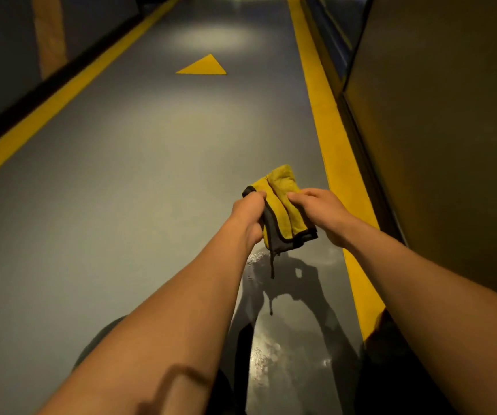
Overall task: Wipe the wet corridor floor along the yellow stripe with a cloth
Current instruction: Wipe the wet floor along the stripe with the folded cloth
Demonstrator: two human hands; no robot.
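A folded yellow cloth (281, 205) with a dark grey edge hangs in the air in front of me, held by both hands. My left hand (248, 215) grips its left side, and my right hand (326, 214) pinches its right side. A thin dark strand dangles from the cloth's lower corner. Below the cloth lies a glossy wet patch (280, 333) on the grey floor, right beside the yellow stripe (338, 169) that runs along the right wall. The shadow of my arms and the cloth falls across the wet patch.
A dark wall (439, 145) rises close on the right of the stripe. A second yellow stripe (61, 97) borders the left wall. A yellow triangle (204, 67) is painted on the floor ahead. My knees show at the bottom edge.
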